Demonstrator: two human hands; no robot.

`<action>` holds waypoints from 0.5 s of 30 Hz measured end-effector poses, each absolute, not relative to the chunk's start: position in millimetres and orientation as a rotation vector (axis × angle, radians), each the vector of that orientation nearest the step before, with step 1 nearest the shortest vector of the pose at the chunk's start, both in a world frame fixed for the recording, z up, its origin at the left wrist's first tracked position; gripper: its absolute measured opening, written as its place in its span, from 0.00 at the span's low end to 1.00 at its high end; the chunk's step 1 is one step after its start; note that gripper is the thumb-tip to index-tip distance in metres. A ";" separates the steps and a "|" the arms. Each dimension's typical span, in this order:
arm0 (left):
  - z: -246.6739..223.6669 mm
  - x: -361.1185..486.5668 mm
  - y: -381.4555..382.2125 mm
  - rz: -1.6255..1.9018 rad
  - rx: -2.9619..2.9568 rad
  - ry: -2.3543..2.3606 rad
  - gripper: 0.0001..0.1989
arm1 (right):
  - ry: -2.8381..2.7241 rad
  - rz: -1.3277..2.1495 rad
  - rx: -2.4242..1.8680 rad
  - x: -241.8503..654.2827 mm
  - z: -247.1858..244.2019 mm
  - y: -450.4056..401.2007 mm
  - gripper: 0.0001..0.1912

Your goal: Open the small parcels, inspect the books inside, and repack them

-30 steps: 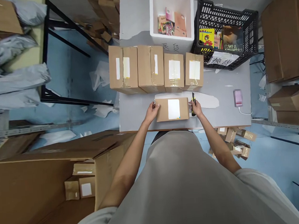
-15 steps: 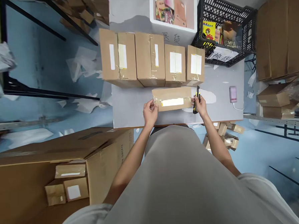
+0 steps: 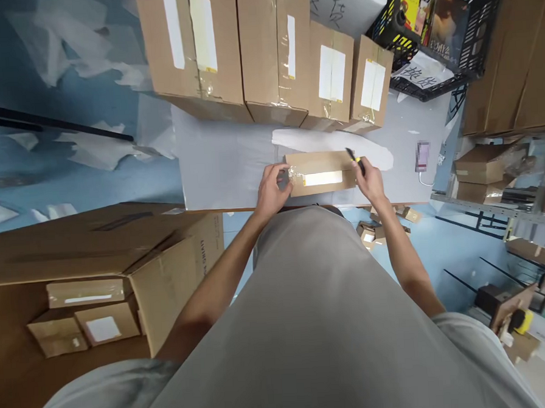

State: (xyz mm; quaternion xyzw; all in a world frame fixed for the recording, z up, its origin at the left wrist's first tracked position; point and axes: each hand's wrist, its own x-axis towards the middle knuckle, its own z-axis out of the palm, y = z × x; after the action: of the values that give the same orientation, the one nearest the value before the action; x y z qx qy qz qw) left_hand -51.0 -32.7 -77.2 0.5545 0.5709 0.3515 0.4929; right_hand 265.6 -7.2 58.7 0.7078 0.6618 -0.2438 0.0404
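Observation:
A small sealed cardboard box (image 3: 321, 163) with a white label strip lies on the grey table, close to its front edge. My left hand (image 3: 272, 190) grips the box's left end, thumb near the front corner and fingers at the back. In my right hand (image 3: 370, 179) is a black and yellow box cutter (image 3: 356, 160), its tip pointing up and left near the right end of the box. Whether the blade is out is too small to tell. My right fingers are close to the box's right end.
Several taped cartons (image 3: 220, 79) stand in a row behind. A white foam bin (image 3: 357, 4) and black crate (image 3: 468, 53) are at the back right. A phone (image 3: 422, 156) lies on the right of the table (image 3: 225, 170). A large open carton (image 3: 177, 294) with boxes is at left.
My view has shifted closer to the table. The box cutter has tilted from nearly upright to leaning left, its tip now by the box's right end. My left hand stays on the box.

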 end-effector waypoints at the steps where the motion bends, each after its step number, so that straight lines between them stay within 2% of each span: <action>1: -77.2 -51.6 -32.8 0.850 1.359 1.356 0.22 | 2.051 -0.725 2.036 253.5 63.8 -4.1 0.30; 3: -79.2 -52.8 -33.1 0.835 1.352 1.310 0.21 | 2.074 -0.713 1.771 227.0 69.6 2.4 0.29; 7: -89.3 -55.3 -35.8 0.829 1.282 1.222 0.25 | 2.048 -0.678 1.408 181.4 69.7 14.4 0.26; 15: -100.7 -55.2 -38.0 0.852 1.256 1.156 0.30 | 2.019 -0.621 1.215 149.5 70.2 32.5 0.27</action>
State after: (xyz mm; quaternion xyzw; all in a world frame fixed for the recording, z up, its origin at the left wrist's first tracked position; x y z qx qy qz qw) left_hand -55.2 -38.0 -100.7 0.5371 0.4943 0.3644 0.5782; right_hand 149.5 32.5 70.2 0.4681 0.7775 -0.2392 0.3452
